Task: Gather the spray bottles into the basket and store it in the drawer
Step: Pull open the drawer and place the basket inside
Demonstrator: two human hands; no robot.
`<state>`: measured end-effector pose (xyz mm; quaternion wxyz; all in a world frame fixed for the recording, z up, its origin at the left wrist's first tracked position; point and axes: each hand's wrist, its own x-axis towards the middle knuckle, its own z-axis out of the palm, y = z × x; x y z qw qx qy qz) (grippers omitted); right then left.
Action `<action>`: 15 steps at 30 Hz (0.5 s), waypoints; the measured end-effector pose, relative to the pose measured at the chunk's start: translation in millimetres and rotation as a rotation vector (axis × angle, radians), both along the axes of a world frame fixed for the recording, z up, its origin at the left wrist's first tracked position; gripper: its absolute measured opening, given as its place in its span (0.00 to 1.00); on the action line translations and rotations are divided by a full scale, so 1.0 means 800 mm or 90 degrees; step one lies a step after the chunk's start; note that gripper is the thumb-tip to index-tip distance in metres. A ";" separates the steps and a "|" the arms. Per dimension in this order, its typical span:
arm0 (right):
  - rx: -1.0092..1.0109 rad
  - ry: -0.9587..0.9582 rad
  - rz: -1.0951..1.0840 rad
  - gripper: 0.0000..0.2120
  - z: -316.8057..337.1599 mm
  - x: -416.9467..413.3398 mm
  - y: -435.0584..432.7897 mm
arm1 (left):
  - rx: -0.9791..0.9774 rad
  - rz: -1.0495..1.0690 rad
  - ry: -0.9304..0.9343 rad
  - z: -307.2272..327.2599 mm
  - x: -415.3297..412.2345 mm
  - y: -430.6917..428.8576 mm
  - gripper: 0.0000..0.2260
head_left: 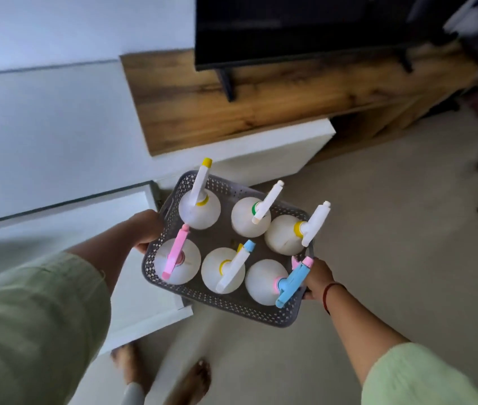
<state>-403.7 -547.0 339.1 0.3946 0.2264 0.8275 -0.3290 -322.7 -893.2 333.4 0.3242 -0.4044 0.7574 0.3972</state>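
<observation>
A grey perforated basket [232, 305] is held in the air in front of me, above the floor. Several white spray bottles stand upright in it, among them one with a pink sprayer [177, 258], one with a blue sprayer [292, 283] and one with a yellow cap [199, 197]. My left hand [145, 229] grips the basket's left rim. My right hand [318, 277] grips its right rim. An open white drawer [141, 302] stands out just left of and below the basket.
A white cabinet [42, 135] fills the left. A wooden TV unit [261, 97] with a black TV [305, 27] stands behind the basket. Beige floor [378, 244] spreads to the right. My bare feet [191, 381] are below.
</observation>
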 end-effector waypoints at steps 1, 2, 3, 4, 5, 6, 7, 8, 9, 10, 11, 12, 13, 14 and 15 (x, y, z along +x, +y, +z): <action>-0.003 -0.003 0.020 0.09 0.006 -0.003 -0.015 | -0.007 0.015 -0.003 0.005 0.012 -0.009 0.11; -0.003 -0.004 0.039 0.08 0.012 -0.004 -0.031 | -0.015 0.026 -0.007 0.012 0.024 -0.018 0.11; -0.002 0.000 0.056 0.08 0.017 -0.006 -0.047 | -0.023 0.033 -0.008 0.018 0.036 -0.028 0.11; -0.002 0.008 0.071 0.10 0.022 -0.007 -0.062 | -0.031 0.039 -0.008 0.019 0.046 -0.038 0.10; -0.002 0.015 0.088 0.12 0.026 -0.007 -0.080 | -0.042 0.049 -0.004 0.021 0.057 -0.051 0.10; 0.001 0.019 0.104 0.14 0.028 -0.006 -0.097 | -0.045 0.058 -0.005 0.023 0.070 -0.063 0.11; 0.006 0.022 0.126 0.15 0.030 -0.004 -0.115 | -0.045 0.072 -0.005 0.022 0.083 -0.076 0.11; 0.007 0.021 0.146 0.15 0.028 -0.003 -0.132 | -0.048 0.089 -0.002 0.023 0.097 -0.089 0.11; 0.007 0.022 0.161 0.14 0.027 -0.002 -0.145 | -0.052 0.106 -0.001 0.023 0.109 -0.099 0.11; 0.007 0.021 0.176 0.13 0.024 0.000 -0.162 | -0.058 0.123 0.002 0.022 0.123 -0.111 0.11; 0.008 0.019 0.191 0.12 0.021 0.004 -0.179 | -0.065 0.135 0.006 0.022 0.137 -0.122 0.10; 0.014 0.022 0.210 0.13 0.018 0.010 -0.198 | -0.074 0.145 0.011 0.020 0.151 -0.133 0.10; 0.025 0.028 0.231 0.14 0.017 0.017 -0.216 | -0.085 0.154 0.013 0.017 0.166 -0.144 0.10; 0.040 0.033 0.253 0.14 0.017 0.025 -0.230 | -0.094 0.160 0.009 0.013 0.179 -0.152 0.10; 0.053 0.034 0.271 0.15 0.013 0.033 -0.247 | -0.100 0.170 0.003 0.010 0.196 -0.163 0.10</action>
